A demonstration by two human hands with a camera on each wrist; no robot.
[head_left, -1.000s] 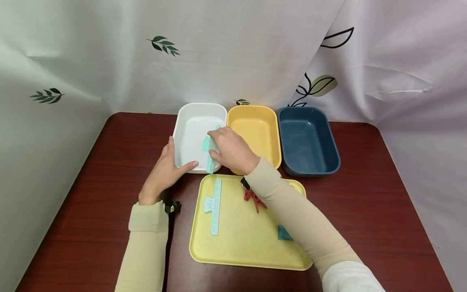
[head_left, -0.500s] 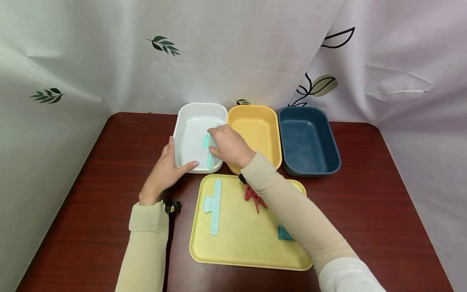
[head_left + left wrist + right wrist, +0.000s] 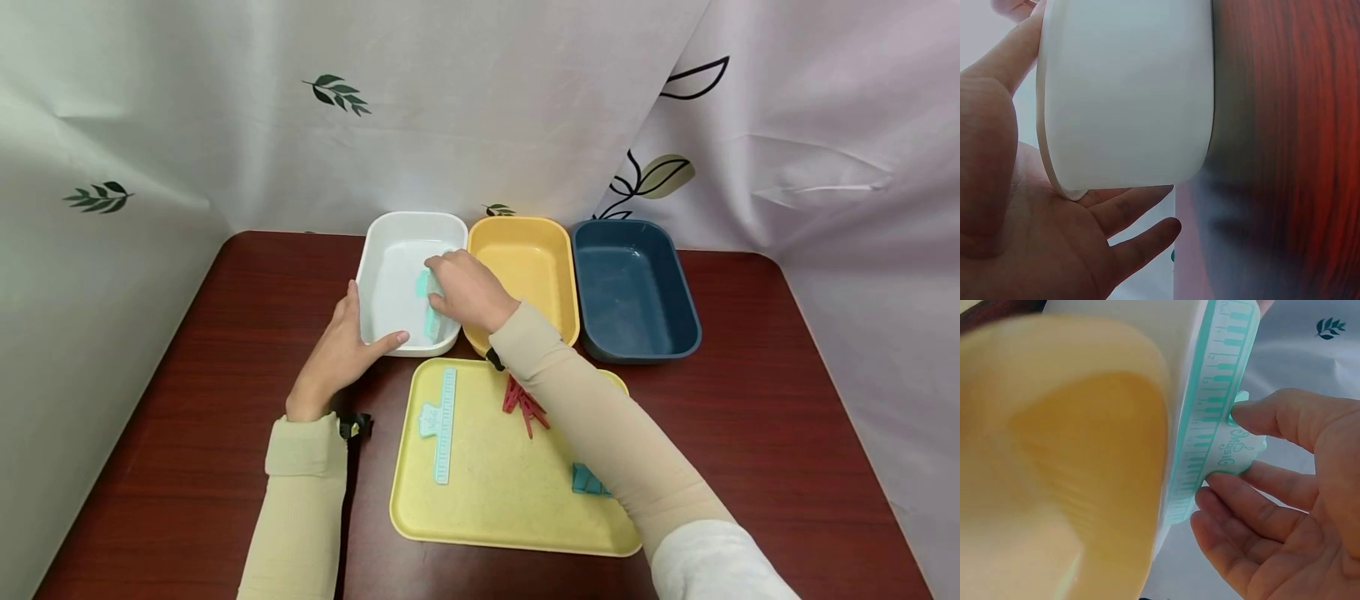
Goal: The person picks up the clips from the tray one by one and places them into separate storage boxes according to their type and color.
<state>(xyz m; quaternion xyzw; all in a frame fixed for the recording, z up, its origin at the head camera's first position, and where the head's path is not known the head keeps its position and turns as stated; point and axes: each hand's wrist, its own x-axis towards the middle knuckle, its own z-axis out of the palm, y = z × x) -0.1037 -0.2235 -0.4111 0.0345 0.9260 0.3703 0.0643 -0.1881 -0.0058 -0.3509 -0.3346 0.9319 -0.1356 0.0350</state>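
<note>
My right hand [image 3: 472, 287] pinches a mint-green ruler clip [image 3: 1213, 406] by its handle tab, thumb on one side and fingers on the other. In the head view, this clip lies lengthwise inside the right part of the white bin [image 3: 390, 225], partly covered by the hand. My left hand [image 3: 333, 354] rests around the bin's near left corner with fairly straight fingers, the thumb over the front rim and the fingers along the outer left side. A second mint ruler clip [image 3: 445, 425] lies on the yellow tray [image 3: 495, 517].
Right of the white bin stand a yellow bin [image 3: 558, 229] and a dark blue bin [image 3: 637, 283]. Red clothespins [image 3: 525, 406] and a teal clip [image 3: 588, 479] lie on the tray, partly behind the right forearm. A patterned curtain [image 3: 487, 100] hangs behind the table.
My right hand has moved slightly farther back and lowered the ruler clip deeper into the white bin. The left hand has stayed at the bin's corner.
</note>
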